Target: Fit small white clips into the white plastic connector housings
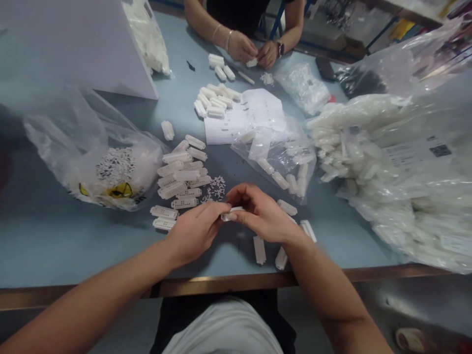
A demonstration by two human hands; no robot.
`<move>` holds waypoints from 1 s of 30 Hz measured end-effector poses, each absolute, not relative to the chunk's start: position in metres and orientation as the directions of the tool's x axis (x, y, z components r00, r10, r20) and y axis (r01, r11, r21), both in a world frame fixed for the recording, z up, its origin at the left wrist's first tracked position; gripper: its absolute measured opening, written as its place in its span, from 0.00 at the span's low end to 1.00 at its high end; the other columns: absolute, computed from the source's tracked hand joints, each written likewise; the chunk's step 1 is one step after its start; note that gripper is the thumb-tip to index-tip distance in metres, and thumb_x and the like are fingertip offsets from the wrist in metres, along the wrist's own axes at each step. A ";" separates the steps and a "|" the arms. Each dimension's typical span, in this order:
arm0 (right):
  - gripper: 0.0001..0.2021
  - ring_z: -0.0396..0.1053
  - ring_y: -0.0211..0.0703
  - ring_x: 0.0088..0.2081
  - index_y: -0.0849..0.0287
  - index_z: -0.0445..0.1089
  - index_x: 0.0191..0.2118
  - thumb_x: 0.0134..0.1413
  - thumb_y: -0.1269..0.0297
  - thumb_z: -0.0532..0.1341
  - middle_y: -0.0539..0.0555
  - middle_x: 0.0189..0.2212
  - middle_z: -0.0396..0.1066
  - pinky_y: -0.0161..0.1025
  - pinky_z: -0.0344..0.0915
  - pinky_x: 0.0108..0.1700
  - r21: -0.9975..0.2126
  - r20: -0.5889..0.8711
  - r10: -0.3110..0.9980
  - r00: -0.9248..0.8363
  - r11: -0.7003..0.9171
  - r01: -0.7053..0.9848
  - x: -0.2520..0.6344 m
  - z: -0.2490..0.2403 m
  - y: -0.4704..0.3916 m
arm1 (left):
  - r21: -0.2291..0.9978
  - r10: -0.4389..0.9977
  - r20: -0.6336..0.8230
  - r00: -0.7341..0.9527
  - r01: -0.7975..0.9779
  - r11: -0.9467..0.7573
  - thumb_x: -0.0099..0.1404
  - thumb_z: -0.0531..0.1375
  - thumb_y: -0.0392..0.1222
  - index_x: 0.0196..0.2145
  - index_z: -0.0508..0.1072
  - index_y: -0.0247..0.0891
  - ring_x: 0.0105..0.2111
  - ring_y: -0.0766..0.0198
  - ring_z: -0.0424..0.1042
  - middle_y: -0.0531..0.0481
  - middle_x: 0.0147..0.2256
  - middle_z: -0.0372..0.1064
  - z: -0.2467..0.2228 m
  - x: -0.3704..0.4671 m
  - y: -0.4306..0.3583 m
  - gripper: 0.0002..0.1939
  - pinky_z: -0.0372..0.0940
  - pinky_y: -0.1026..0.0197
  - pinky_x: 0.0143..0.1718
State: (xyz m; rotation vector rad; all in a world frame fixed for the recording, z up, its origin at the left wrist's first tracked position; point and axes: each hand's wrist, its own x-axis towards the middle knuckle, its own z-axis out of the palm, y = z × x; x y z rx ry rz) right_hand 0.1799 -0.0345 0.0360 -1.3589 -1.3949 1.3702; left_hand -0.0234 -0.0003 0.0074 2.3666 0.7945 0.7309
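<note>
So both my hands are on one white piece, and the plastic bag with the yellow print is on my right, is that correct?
Not quite: the plastic bag with the yellow print is on your left, as the head view shows. Your left hand and right hand are on one white piece.

On the bench (110, 250), a casing pile (180, 174) is lying ahead of your left hand (193, 231), a pieces bag (145, 169) farther left. Beyond your right hand (263, 214), a parts bag (275, 160) is apparently overlapping a paper sheet (265, 105); stuffed bags (405, 196) are sitting rightmost.
</note>
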 end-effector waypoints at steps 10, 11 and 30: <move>0.14 0.71 0.41 0.44 0.57 0.69 0.46 0.55 0.61 0.68 0.52 0.42 0.71 0.39 0.67 0.49 -0.973 -0.225 0.955 -0.195 -0.232 -0.011 0.177 0.037 -0.030 | 0.656 0.771 0.279 0.572 0.473 -0.588 0.70 0.59 0.45 0.43 0.76 0.41 0.37 0.61 0.78 0.50 0.38 0.80 0.020 -0.023 0.004 0.09 0.71 0.63 0.39; 0.15 0.70 0.40 0.44 0.57 0.69 0.46 0.54 0.61 0.68 0.52 0.42 0.71 0.39 0.67 0.48 -0.970 -0.234 0.954 -0.189 -0.243 -0.023 0.176 0.037 -0.030 | 0.655 0.776 0.274 0.568 0.480 -0.583 0.70 0.58 0.46 0.42 0.76 0.42 0.37 0.61 0.78 0.50 0.38 0.80 0.020 -0.023 0.004 0.09 0.72 0.63 0.39; 0.15 0.70 0.40 0.41 0.56 0.67 0.43 0.49 0.63 0.67 0.50 0.39 0.70 0.39 0.69 0.44 -0.959 -0.270 0.956 -0.115 -0.278 -0.060 0.165 0.029 -0.032 | 0.629 0.733 0.301 0.610 0.451 -0.633 0.71 0.57 0.41 0.44 0.76 0.41 0.39 0.60 0.78 0.48 0.39 0.79 0.010 -0.021 0.000 0.09 0.72 0.61 0.42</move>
